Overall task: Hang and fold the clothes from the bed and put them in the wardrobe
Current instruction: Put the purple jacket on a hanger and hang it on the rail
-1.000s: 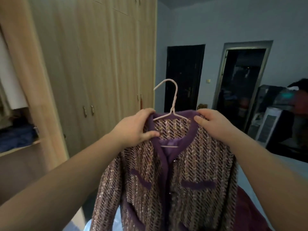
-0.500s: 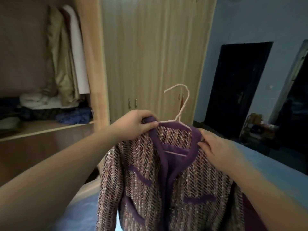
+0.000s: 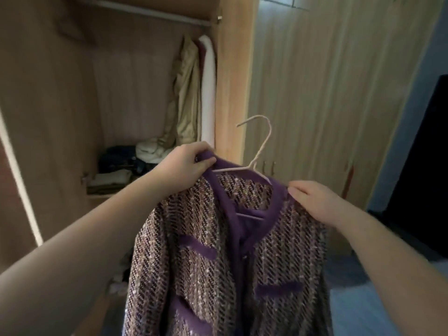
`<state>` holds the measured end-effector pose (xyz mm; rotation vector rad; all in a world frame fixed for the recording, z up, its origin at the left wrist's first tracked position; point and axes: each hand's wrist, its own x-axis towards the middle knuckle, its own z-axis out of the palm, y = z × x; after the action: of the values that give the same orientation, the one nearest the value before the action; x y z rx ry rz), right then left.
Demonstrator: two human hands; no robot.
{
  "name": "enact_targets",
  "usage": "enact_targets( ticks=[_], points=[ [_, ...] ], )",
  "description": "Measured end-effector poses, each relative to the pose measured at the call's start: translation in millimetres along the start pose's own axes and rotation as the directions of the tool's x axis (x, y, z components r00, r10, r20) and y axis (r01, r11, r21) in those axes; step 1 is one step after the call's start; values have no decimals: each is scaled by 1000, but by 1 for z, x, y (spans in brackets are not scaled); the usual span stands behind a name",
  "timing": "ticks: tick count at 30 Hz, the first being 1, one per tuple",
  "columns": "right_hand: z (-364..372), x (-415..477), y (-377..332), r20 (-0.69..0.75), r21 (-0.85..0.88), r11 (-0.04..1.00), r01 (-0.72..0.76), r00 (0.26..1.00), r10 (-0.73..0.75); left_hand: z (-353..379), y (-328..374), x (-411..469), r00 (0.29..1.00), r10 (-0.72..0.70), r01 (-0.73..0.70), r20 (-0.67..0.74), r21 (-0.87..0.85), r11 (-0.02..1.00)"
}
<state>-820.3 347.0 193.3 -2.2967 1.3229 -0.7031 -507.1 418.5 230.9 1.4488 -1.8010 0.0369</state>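
Note:
A purple tweed jacket [image 3: 218,258] with plain purple trim hangs on a thin white wire hanger [image 3: 260,151], whose hook sticks up above the collar. My left hand [image 3: 184,166] grips the jacket's left shoulder by the collar. My right hand [image 3: 315,202] holds its right shoulder. I hold the jacket up in front of the open wardrobe compartment [image 3: 135,76], which has a rail [image 3: 145,10] across its top. The jacket's lower part runs out of the frame.
A beige garment [image 3: 186,93] and a white one [image 3: 208,88] hang at the compartment's right side. Folded and piled clothes [image 3: 121,166] lie on its shelf. Shut wardrobe doors [image 3: 327,93] stand to the right, with a dark doorway [image 3: 426,166] beyond them.
My view has swung left, from the room's doorways to the open wardrobe compartment. Both hands have kept their hold on the jacket's shoulders, and the jacket now faces the compartment.

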Motion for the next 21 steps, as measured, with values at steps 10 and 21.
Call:
enact_targets(
  ticks=[10, 21],
  points=[
    [159, 173, -100, -184, -421, 851, 315, 889, -420, -109, -191, 59, 994, -55, 66, -94, 127, 990],
    [195, 363, -168, -126, -424, 874, 239, 940, -318, -126, -348, 164, 981, 16, -108, 191, 480, 871]
  ],
)
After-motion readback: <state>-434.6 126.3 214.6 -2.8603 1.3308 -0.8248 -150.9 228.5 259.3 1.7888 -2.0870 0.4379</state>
